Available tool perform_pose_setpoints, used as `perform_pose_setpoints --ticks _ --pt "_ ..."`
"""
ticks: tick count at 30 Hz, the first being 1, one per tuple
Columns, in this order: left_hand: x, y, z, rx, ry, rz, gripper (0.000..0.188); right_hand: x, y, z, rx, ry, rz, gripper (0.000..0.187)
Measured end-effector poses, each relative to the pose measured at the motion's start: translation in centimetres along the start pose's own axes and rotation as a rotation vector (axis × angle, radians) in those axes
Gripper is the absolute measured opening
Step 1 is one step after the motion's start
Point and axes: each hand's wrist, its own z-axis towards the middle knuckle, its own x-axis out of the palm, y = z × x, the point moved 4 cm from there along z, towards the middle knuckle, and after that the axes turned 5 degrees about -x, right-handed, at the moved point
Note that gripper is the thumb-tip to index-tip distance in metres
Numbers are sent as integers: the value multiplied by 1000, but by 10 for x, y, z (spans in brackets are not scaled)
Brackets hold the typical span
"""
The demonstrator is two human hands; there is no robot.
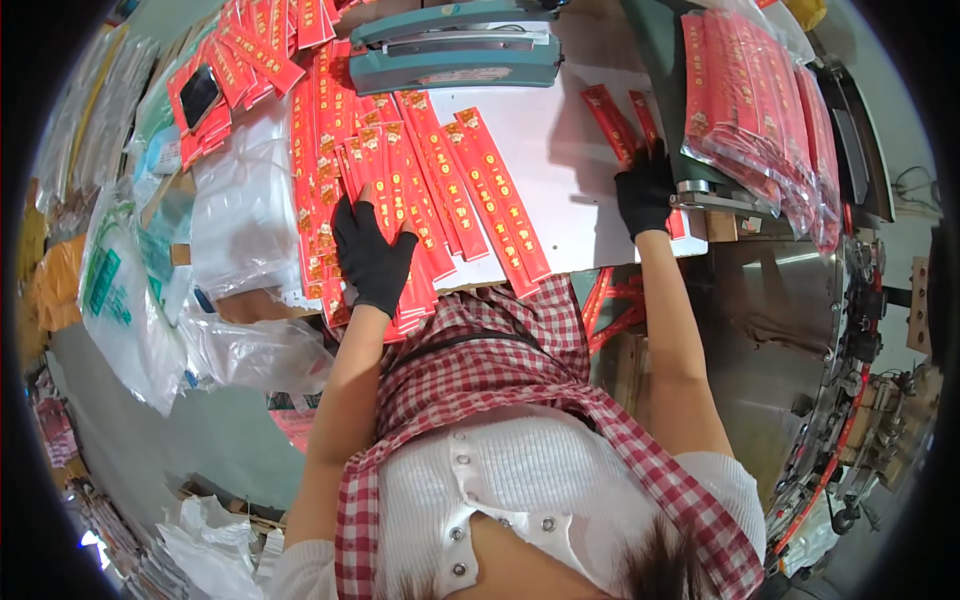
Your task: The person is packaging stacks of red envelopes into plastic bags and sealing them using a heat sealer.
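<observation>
My left hand [375, 255], in a black glove with bare fingertips showing, lies over a spread of red printed paper strips [385, 170]. Its thumb stands apart from the fingers, so the hand is open. My right hand [645, 195], also in a black glove, is at the table's right side. Its fingers are closed about red strips [610, 122] that stick out beyond them, and the glove hides the grip itself. Two long strips with gold print [495, 200] lie slanted between my hands, their lower ends reaching the table's front edge.
A teal bar-shaped machine [455, 50], seemingly a bag sealer, stands at the back. Bagged red packs [755, 110] are piled at the right. At the left lie clear plastic bags [240, 215], more red packets [250, 60] and a dark phone [199, 96]. A metal arm [720, 195] juts beside my right hand.
</observation>
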Motion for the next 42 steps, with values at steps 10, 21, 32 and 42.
perform_pose_setpoints --ticks 10,21,32,42 --pt "-2 0 2 -6 12 5 78 5 27 -7 -241 37 -113 51" --pt "-2 -4 0 -29 28 3 78 -32 172 -50 -556 84 416 62" --pt "-5 -3 2 -36 39 -15 76 -24 75 -30 -229 -48 -257 64" --pt "-12 27 9 -226 -37 -356 76 -15 242 -30 -485 138 566 53"
